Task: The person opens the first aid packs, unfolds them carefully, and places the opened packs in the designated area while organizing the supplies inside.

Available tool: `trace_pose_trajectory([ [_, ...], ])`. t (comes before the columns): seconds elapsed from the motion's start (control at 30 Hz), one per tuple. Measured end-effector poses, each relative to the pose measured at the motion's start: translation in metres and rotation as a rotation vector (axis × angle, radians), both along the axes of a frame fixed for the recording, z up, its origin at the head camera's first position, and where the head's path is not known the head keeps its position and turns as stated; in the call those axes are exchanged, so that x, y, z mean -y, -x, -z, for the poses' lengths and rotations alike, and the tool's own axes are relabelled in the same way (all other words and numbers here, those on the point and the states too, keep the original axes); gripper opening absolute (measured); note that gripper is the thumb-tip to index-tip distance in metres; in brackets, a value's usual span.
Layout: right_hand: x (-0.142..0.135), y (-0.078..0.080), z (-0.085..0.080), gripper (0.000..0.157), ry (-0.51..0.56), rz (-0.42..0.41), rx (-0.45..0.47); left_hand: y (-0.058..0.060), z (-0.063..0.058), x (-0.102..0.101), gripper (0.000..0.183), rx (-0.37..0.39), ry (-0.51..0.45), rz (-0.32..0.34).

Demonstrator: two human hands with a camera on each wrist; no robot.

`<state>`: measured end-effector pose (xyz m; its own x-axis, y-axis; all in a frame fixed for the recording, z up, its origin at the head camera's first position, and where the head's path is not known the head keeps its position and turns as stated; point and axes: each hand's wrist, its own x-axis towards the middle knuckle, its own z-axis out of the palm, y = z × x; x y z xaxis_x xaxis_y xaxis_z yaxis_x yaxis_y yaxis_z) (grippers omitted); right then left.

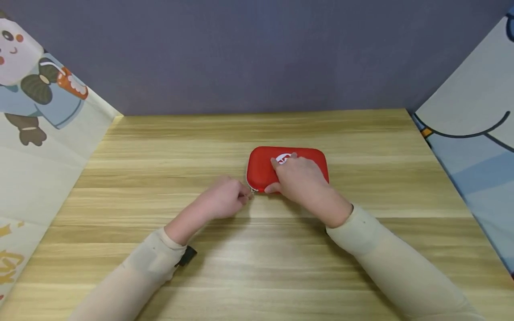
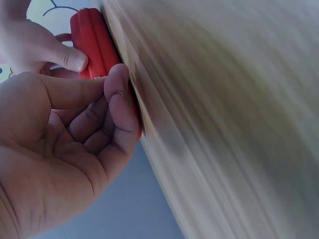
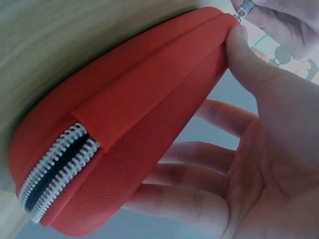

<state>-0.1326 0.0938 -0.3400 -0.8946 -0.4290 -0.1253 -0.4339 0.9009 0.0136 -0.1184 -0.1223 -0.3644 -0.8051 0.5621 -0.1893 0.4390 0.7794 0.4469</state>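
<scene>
Wood-grain bench [image 1: 281,267] is carrying one obj.: a red case [image 1: 259,167], lying flat toward the far half, a little R of ctr. The case is showing rounded corners, a shallow domed profile & a fine-textured fabric surface. R hand [image 1: 303,180] is bracing it from above, fingers extended across the lid, thumb pressing the near side close to the L corner. L hand [image 1: 225,196] is pinching w/ curled fingers & thumb at that same near-L corner. Along the near side a plain red fabric strip [image 3: 144,84] is spanning upper & lower shells, its end stopping at the zip. Silvery-white zip teeth [image 3: 74,165] are running round the R end in 2 rows, standing apart there w/ a narrow dark slit between. On the lid a white emblem w/ red marking [image 1: 283,158] is showing, partly covered by R fingers. Smallest: a metal zip pull [image 3: 245,8], sitting btwn L thumb & fingertips.
</scene>
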Motion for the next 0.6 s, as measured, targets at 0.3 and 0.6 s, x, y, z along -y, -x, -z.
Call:
trace_pose_trajectory([
  [0.3,0.0005,-0.0007,0.0018,0.084,0.001,-0.013,-0.023,-0.0015,0.0012,-0.0053,0.029,-0.016,-0.019,0.027],
  [0.6,0.0008,-0.0026,0.0024,0.082,0.012,-0.006,-0.02,0.0003,0.0032,-0.0008,0.017,0.067,-0.042,-0.01],
])
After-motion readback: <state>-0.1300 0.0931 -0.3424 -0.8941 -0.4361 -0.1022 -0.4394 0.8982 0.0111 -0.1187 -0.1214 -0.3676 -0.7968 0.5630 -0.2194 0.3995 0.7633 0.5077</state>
